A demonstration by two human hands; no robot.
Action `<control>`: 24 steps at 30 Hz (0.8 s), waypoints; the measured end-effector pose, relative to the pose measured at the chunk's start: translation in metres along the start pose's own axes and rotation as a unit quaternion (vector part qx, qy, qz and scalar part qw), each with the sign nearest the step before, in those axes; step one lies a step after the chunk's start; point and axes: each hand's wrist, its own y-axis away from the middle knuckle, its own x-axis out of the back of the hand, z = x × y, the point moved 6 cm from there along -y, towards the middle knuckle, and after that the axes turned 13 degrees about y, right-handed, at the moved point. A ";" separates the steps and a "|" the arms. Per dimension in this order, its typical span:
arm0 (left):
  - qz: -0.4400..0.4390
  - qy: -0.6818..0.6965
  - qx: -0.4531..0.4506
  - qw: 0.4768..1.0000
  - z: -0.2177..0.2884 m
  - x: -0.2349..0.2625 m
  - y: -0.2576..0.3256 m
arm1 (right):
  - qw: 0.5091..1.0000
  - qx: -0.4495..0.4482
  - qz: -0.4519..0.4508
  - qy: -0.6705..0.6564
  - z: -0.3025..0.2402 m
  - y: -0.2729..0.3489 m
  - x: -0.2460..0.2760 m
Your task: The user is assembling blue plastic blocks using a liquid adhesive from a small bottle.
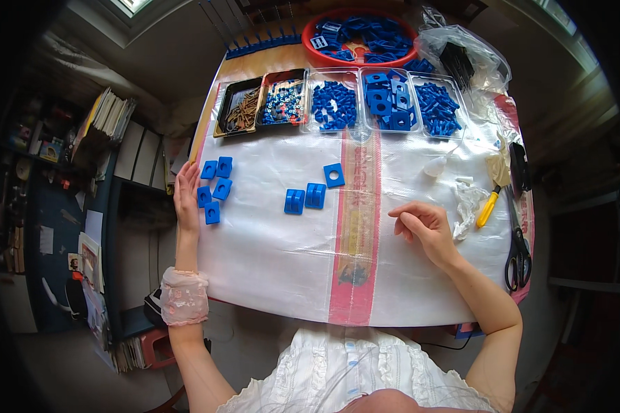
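Observation:
My left hand (186,195) lies at the table's left edge with its fingers stretched out and nothing in it. Right beside it is a loose group of several small blue plastic blocks (212,212) with round holes. Near the middle of the table, two blue blocks with ridged tops (294,202) sit side by side. A flat blue square with a round hole (333,175) is just beyond them. Over the right half of the table is my right hand (426,227), its fingers loosely bent and apart, with no object visible in it.
Across the back stand trays of brown screws (244,110), small nuts (282,100) and blue parts (334,103). Behind them are a red basin (360,62) and a plastic bag (486,51). A yellow-handled tool (488,208) and black scissors (518,258) lie at right.

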 end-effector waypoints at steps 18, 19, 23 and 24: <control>-0.046 -0.074 -0.035 0.996 -0.006 -0.047 0.002 | 1.000 0.003 0.004 -0.002 0.000 0.000 -0.002; -0.049 -0.081 -0.047 0.994 -0.006 -0.050 0.002 | 1.000 0.002 0.004 -0.001 0.000 0.000 -0.002; -0.040 -0.129 -0.067 0.989 -0.002 -0.069 0.003 | 1.000 0.005 0.007 0.002 0.001 0.000 -0.002; -0.039 -0.139 -0.071 0.987 0.001 -0.077 0.004 | 1.000 0.003 0.008 0.002 0.001 0.001 -0.001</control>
